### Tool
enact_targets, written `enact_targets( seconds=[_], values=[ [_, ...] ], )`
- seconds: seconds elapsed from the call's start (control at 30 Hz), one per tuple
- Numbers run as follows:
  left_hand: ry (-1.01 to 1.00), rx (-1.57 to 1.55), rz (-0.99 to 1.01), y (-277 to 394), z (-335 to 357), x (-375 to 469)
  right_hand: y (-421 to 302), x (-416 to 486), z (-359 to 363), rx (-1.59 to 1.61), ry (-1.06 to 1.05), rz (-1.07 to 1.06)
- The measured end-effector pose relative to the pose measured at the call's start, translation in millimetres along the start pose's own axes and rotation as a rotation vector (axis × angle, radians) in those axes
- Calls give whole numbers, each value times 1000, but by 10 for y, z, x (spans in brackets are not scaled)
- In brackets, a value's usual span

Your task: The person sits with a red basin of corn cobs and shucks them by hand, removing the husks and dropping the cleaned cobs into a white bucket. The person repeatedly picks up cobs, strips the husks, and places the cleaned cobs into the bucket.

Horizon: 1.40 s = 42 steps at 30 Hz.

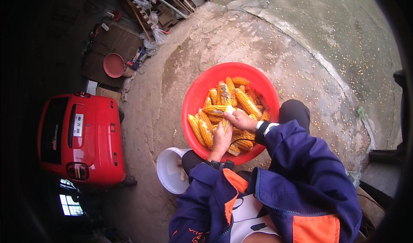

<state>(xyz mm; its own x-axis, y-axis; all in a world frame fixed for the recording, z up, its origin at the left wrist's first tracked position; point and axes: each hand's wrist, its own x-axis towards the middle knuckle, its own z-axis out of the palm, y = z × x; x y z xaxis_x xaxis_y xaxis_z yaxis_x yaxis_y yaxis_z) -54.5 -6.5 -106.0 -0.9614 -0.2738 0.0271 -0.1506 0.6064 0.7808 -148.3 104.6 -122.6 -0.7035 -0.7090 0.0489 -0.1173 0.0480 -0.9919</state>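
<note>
A wide red plastic basin [201, 82] sits before me, holding several ears of dried yellow corn [246, 102]. Over the basin, my left hand [221, 140] grips one ear of corn [226, 123] from below, its pale end pointing away from me. My right hand [242, 120] closes on the same ear near that end, with the thumb pressed against it. My fingers hide part of the ear. A thin black cord [240, 140] runs from the right cuff across the corn.
Left of the basin, a white plastic bucket [167, 169] contains a few pale pieces, probably bare cobs. Loose kernels [300, 82] are scattered over the concrete floor at right. A red car [96, 140] stands at left, near a red dish [114, 65] and piled clutter [155, 17].
</note>
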Motion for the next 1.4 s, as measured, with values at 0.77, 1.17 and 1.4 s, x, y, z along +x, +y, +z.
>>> enact_targets(
  seconds=[0.77, 1.17, 1.4],
  values=[
    [19, 46, -84, -166, 66, 21, -4, -10, 64, -39, 0, -26],
    [-44, -390, -220, 2, -35, -28, -45, -67, -26, 356, -223, 156],
    [118, 24, 1, 7, -69, -22, 127, 59, 81, 198, 29, -30]
  ],
)
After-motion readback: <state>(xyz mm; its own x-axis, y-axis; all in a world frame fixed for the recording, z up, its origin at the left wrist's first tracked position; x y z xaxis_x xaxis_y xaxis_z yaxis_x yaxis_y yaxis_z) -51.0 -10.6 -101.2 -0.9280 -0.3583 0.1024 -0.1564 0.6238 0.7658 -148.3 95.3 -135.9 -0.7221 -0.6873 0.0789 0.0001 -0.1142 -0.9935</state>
